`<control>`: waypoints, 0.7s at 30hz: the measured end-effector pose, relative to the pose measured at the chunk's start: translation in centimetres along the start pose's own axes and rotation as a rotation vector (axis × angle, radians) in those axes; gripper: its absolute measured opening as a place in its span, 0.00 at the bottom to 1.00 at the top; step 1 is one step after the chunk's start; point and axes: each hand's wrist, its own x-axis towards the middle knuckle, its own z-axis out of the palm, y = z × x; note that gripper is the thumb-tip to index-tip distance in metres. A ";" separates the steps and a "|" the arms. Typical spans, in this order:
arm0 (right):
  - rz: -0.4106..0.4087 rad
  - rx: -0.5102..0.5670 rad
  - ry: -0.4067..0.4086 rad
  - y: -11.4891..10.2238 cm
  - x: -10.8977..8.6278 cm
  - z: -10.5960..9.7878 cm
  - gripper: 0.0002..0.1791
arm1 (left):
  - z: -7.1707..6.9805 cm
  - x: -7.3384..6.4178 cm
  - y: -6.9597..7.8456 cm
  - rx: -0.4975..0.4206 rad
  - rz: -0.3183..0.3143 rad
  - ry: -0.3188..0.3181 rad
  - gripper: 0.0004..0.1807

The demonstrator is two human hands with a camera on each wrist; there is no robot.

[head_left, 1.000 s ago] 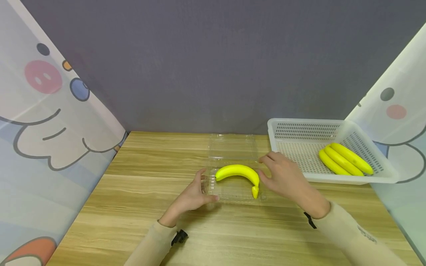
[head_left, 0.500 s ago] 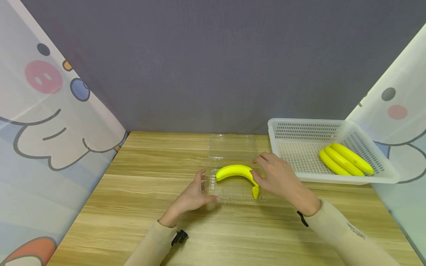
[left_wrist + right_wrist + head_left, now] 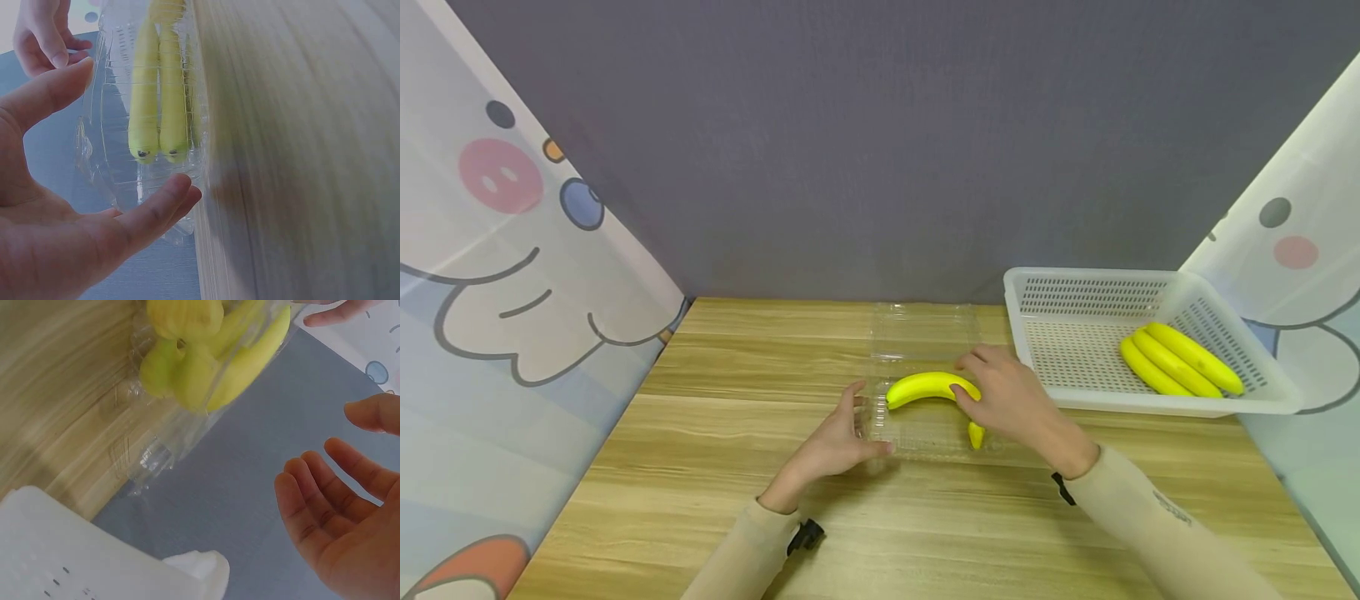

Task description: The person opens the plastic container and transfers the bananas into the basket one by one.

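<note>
A clear plastic clamshell container lies with its lid folded back. From above, one curved banana shows inside it. In the left wrist view two banana tips stand one over the other, with the upper banana away from the wood. My left hand grips the container's left end, thumb at the front corner and fingers at the side. Over the banana's right half is my right hand, hiding part of it in the head view. The right wrist view shows that hand's fingers loosely bent, holding nothing.
At the right stands a white perforated plastic basket with a group of bananas in its right side. The wooden table ends at a grey panel behind. Printed cloths hang on both sides.
My right hand has moved left from the container's right edge to over the banana's bend. The left hand, container and banana have stayed put.
</note>
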 end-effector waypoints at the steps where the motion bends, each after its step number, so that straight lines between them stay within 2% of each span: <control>1: -0.001 0.002 -0.003 0.0 0.1 0.1 0.14 | 0.0 0.0 0.0 -0.003 0.001 -0.001 0.63; 21: 0.032 0.020 -0.037 0.1 1.0 2.1 0.16 | -0.1 0.0 0.1 -0.013 -0.001 -0.001 0.64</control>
